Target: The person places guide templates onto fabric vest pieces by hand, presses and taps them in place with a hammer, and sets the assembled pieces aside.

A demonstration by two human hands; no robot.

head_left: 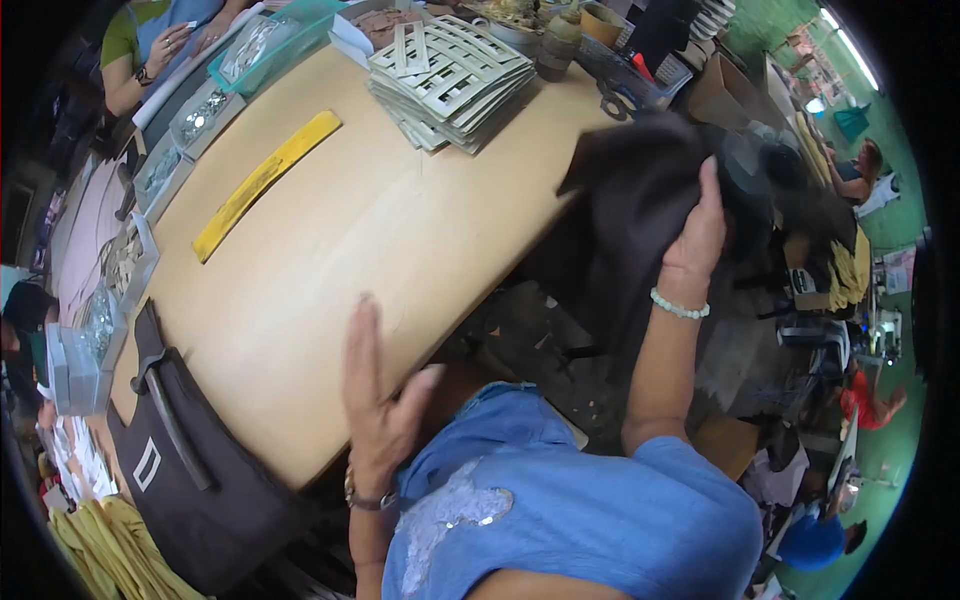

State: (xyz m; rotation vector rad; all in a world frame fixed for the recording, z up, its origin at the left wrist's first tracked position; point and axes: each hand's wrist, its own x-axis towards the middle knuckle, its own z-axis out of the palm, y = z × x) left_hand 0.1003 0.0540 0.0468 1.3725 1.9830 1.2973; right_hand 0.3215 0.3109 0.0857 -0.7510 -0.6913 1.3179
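Observation:
My right hand [700,228] holds a dark brown cloth [640,190] at the right edge of the table; the cloth hangs down and is blurred by motion. My left hand [378,385] is spread above the near edge of the wooden table [330,240], with nothing in it. A yellow curved strip [265,185] lies on the table's far left part. Another dark piece of cloth [190,470], with a small white rectangle on it, hangs over the table's left end, and a dark curved tool [178,425] rests on it.
Pale slotted templates [450,75] are stacked at the back. Scissors [614,100] lie near the back right corner. Clear bins [200,115] and a green tray [270,45] line the far left edge. Co-workers [860,172] are at the right; another person's hand [170,45] shows top left.

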